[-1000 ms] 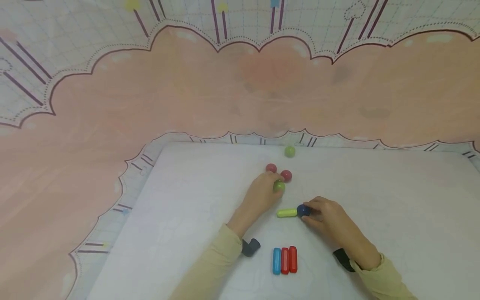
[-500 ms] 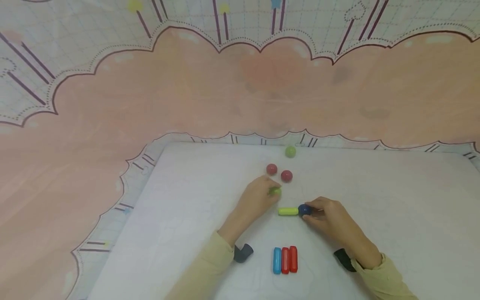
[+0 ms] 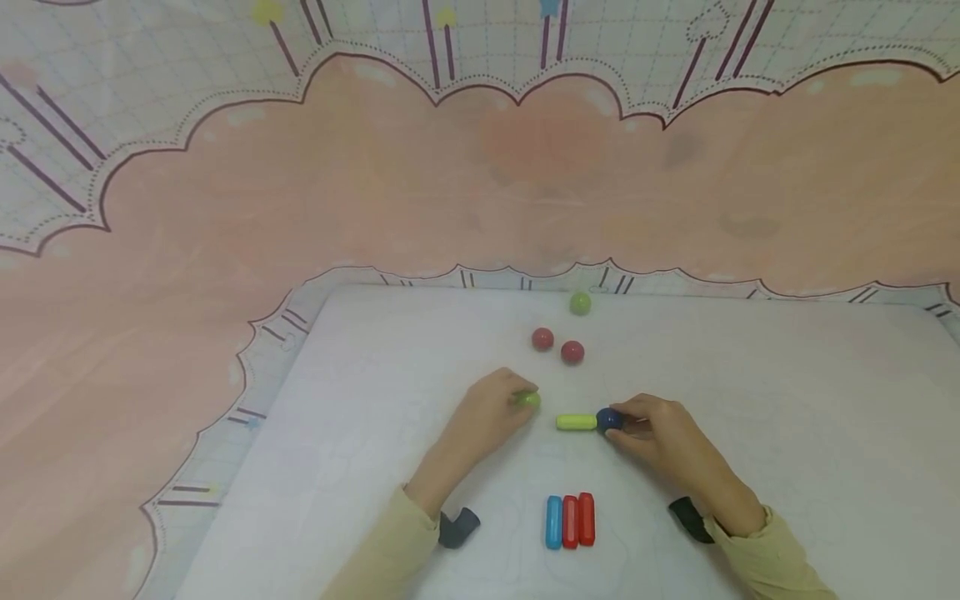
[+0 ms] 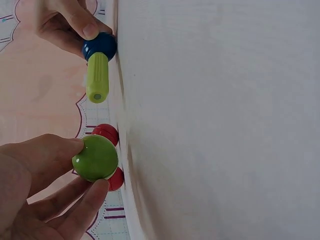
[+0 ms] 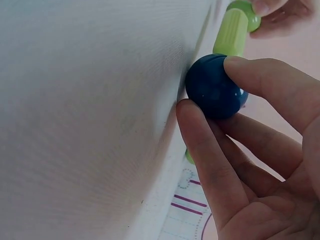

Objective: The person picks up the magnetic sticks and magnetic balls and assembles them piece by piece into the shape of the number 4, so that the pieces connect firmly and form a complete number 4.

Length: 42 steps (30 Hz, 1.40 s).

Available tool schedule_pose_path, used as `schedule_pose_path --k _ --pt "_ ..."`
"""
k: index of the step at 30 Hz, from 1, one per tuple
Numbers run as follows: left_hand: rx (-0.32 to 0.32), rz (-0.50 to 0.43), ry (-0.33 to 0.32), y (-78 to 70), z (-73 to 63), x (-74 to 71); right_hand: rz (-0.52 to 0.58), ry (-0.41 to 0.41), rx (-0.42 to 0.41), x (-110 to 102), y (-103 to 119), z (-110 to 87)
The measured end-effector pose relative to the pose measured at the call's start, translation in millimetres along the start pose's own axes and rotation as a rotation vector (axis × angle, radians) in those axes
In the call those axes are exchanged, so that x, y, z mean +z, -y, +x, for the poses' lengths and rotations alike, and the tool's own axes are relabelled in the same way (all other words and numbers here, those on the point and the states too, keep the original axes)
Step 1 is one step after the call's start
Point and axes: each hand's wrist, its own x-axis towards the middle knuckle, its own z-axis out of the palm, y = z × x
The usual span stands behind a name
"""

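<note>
My left hand point(image 3: 486, 419) pinches a green ball point(image 4: 95, 158) between thumb and fingers, to the left of the yellow-green rod. With its fingertips my right hand point(image 3: 660, 429) holds a dark blue ball point(image 5: 214, 86). A ribbed yellow-green rod point(image 3: 576, 422) is joined to that ball and points left toward the green ball. In the left wrist view, the rod's free end point(image 4: 97, 96) has a small grey disc at its centre. A gap separates the rod from the green ball in the head view.
Two red balls point(image 3: 572, 352) lie beyond the hands, and another green ball point(image 3: 581, 303) sits near the far edge of the white table point(image 3: 787, 375). Close to the front, one blue rod point(image 3: 553, 522) lies beside two red rods point(image 3: 578, 520). Dark straps point(image 3: 459, 528) hang at the wrists.
The left hand has drawn the green ball away from the red balls, toward the near left. My right hand stays nearly still with the blue ball, and the rod has straightened slightly.
</note>
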Motion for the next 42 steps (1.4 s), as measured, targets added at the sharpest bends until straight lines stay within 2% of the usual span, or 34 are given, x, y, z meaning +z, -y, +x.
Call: schedule_pose_path --k 10,17,33,42 --pt "-0.005 -0.026 0.022 4.8 -5.5 7.1 0.003 -0.005 0.019 -1 1 -0.1" --pt "-0.034 -0.055 0.029 5.6 -7.3 9.1 0.013 0.001 0.021 0 -2 0.1" --pt "-0.076 -0.086 0.03 3.0 -6.4 7.9 0.003 -0.021 0.019 9 6 10.6" --pt "-0.066 -0.077 0.029 3.1 -4.6 7.4 0.002 -0.037 0.015 11 7 13.2"
